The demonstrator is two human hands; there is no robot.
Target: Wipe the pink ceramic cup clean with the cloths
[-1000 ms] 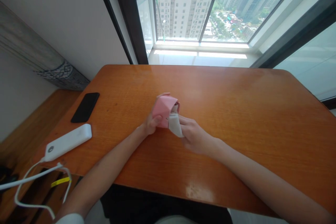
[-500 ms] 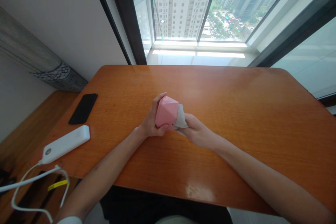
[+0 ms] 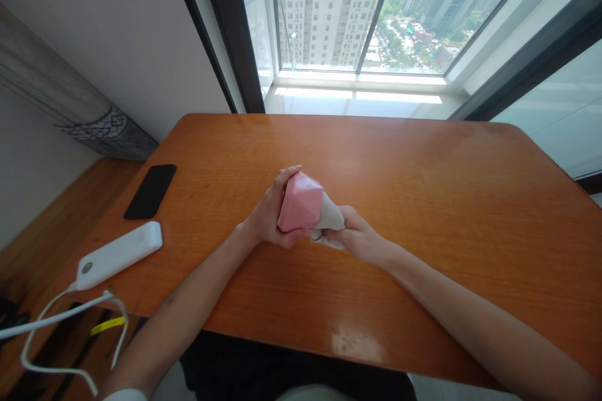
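On the far left, a low wooden ledge (image 3: 44, 232) runs below the wall, and a white cable (image 3: 56, 319) loops down over its edge with a small yellow tag (image 3: 108, 326) hanging near it. The cable leads to one white power bank (image 3: 117, 255), which lies on the orange wood tabletop (image 3: 423, 200) just below one black smartphone (image 3: 150, 192), the two close together but not touching.

Near the middle of the tabletop, the left hand (image 3: 269, 216) is clenched around one pink faceted object (image 3: 300, 202), its fingers curled up the near side and its thumb across the bottom. The object is held just above the wood, and it looks slightly more upright than half a second ago.

To its right, the right hand (image 3: 356, 239) grips one pale grey cloth (image 3: 330, 218) against the object's right end. Compared with the earlier view, the cloth is more bunched and reaches further right, and the right hand sits further from the object. The two hands stay close, with only the cloth between them. Nothing stands between the hands and the tall window (image 3: 357, 12) beyond the far edge.
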